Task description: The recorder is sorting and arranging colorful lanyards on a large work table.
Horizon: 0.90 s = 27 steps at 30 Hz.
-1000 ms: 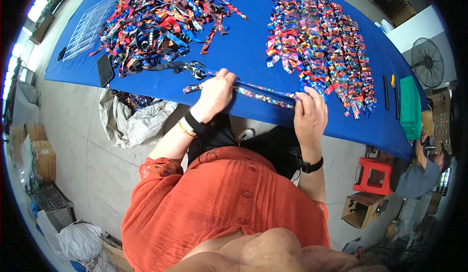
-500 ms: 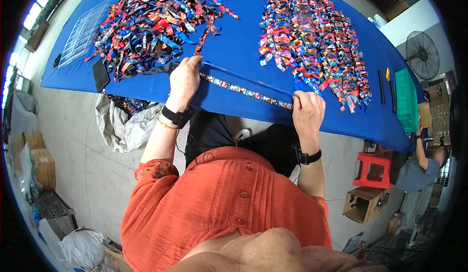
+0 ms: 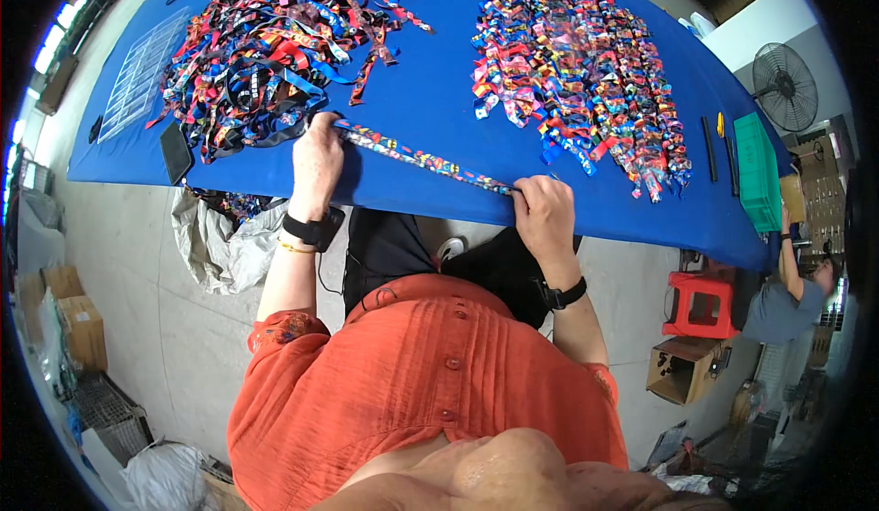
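Observation:
A colourful printed lanyard strap [image 3: 417, 157] runs taut between my hands over the near edge of the blue table. My left hand [image 3: 318, 158] grips its left end, beside the loose heap of lanyards [image 3: 265, 62]. The fingers of my right hand [image 3: 547, 211] pinch the other end, slightly nearer to me. Right of the middle, folded lanyards [image 3: 572, 62] lie in several long overlapping rows. Whether the strap is one layer or two I cannot tell.
A dark phone-like slab [image 3: 176, 152] and a clear rack [image 3: 145, 71] lie left of the heap. On the right are a green crate [image 3: 758, 174], black rods [image 3: 709, 149] and a fan [image 3: 784, 88]. A red stool [image 3: 701, 305] stands below; a co-worker [image 3: 786, 308] is beyond.
Both hands have shifted left with the strap, the right one also a little nearer to me. The two strands seen apart before now appear together as one flat band.

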### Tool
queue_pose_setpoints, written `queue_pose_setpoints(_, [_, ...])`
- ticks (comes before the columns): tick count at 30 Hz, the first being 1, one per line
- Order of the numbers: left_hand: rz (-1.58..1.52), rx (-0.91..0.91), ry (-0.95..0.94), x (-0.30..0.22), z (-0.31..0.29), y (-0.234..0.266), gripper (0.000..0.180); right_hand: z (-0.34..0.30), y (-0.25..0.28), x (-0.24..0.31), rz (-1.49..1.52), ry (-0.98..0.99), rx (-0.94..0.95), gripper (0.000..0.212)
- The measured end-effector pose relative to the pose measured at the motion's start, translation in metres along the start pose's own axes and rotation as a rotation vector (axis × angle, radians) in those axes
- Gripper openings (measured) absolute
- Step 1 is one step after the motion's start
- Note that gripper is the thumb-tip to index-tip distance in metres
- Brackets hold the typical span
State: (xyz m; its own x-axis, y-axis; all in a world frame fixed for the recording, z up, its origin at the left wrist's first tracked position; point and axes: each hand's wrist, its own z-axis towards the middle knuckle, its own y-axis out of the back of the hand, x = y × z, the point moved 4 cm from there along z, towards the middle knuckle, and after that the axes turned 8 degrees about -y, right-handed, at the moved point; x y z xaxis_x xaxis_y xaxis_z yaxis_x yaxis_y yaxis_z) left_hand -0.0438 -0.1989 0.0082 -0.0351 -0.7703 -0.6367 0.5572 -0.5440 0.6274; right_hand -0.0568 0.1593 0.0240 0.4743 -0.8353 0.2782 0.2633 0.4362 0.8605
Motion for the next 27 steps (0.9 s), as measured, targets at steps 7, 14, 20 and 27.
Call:
queue_pose_setpoints(7, [0.125,-0.107,0.045,0.063,0.017,0.025,0.017,0.01,-0.012,0.04,0.164,0.118,0.05,0.011])
queue_pose_setpoints(14, [0.328,-0.086,0.082,0.043,0.026,0.051,0.019,0.024,0.001,0.045,0.156,0.16,-0.035,0.011])
queue_pose_setpoints(20, [0.341,-0.124,-0.254,0.012,0.034,0.029,0.019,0.019,0.029,0.005,-0.015,0.042,-0.124,0.009])
queue_pose_setpoints(27, [0.203,0.071,-0.285,-0.005,0.029,-0.013,0.013,-0.009,0.043,-0.048,-0.099,-0.153,-0.151,0.015])
